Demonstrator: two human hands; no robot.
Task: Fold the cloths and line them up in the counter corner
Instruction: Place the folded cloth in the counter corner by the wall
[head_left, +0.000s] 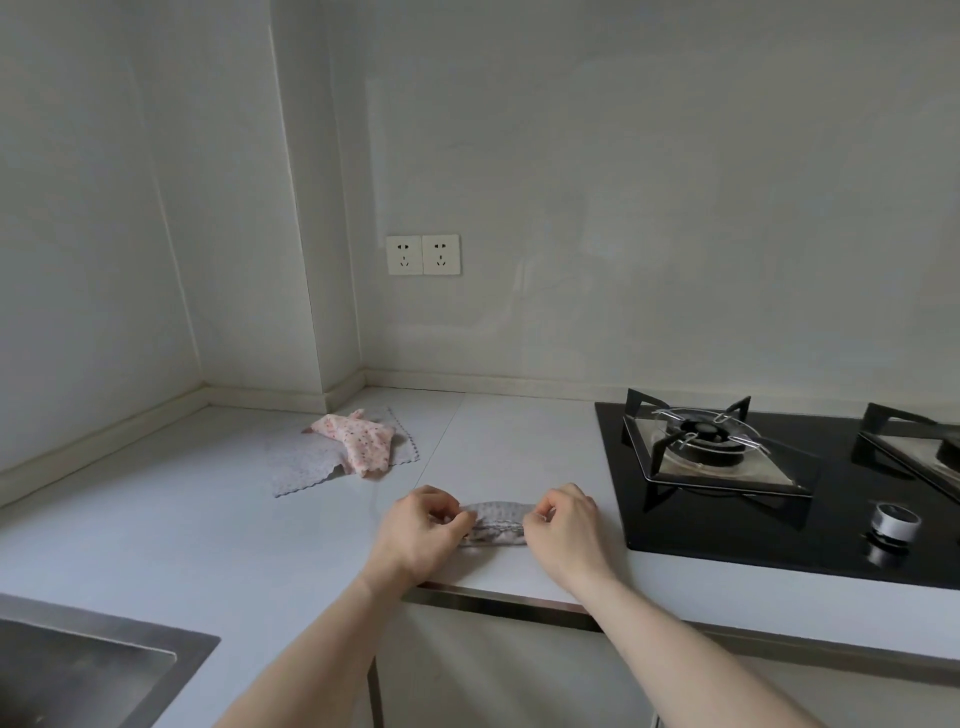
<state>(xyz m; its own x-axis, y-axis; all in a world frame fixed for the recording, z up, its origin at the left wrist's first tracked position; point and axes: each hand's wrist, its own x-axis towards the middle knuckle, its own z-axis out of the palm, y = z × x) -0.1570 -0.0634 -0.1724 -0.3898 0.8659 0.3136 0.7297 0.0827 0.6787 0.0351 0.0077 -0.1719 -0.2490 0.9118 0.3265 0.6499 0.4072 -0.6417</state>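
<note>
Pinching the ends of the grey cloth (497, 522), the left hand (423, 527) and right hand (563, 525) could misalign the fold if one corner slips.

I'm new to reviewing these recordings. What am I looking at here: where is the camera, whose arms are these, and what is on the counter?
There is no machine: a person wears a camera on the head, looking down at their own bare arms. The left hand and right hand each pinch one end of a small grey cloth on the white counter, apparently mid-fold. Nearer the corner, a pink patterned cloth lies crumpled on a flat grey cloth. A gas hob sits at right, a sink at lower left, two sockets on the wall.
</note>
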